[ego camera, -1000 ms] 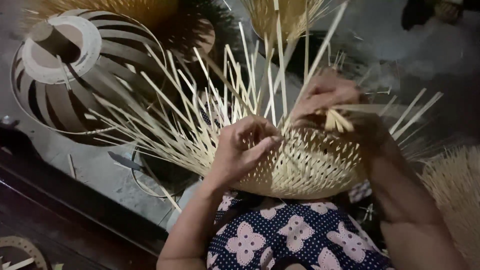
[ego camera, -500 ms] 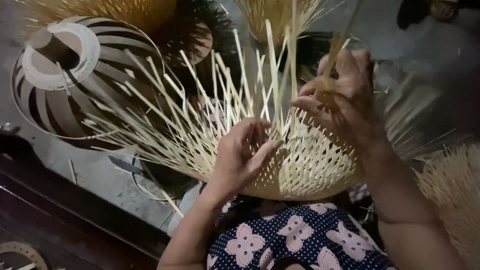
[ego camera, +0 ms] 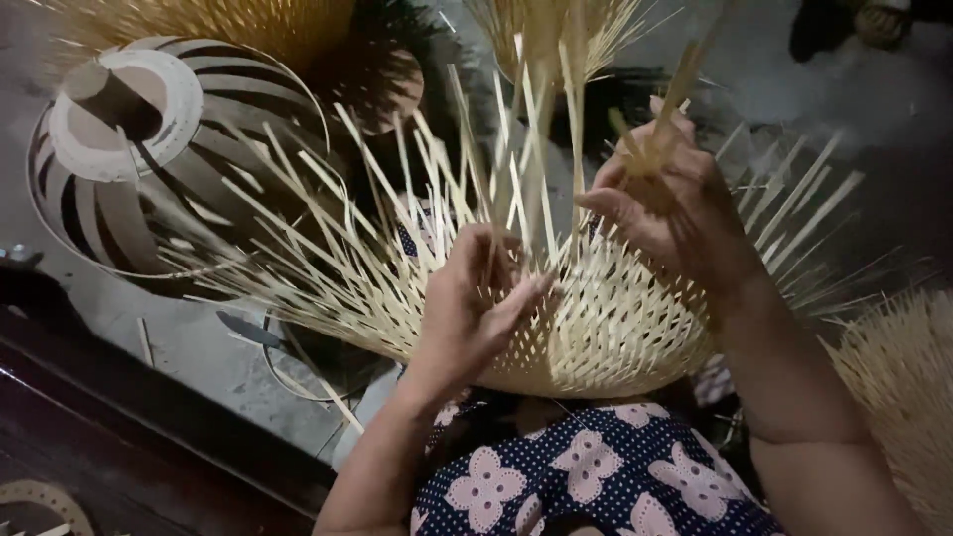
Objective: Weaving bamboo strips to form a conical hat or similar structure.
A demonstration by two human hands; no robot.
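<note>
One half-woven pale bamboo-strip basket [ego camera: 606,328] rests on our lap, dome side up, so its loose strips fan outward. Our left hand [ego camera: 476,303] presses the weave to steady it, fingers curled on strips. Our right hand [ego camera: 675,213] pinches one upright strip [ego camera: 685,84]. One striped bamboo frame [ego camera: 149,149] stands beyond on the floor.

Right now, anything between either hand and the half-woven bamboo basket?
Nothing visible. The left hand lies directly on the woven wall of the half-woven bamboo basket, fingers among the loose strips. The right hand pinches an upright bamboo strip at the rim. Both are in contact.
</note>
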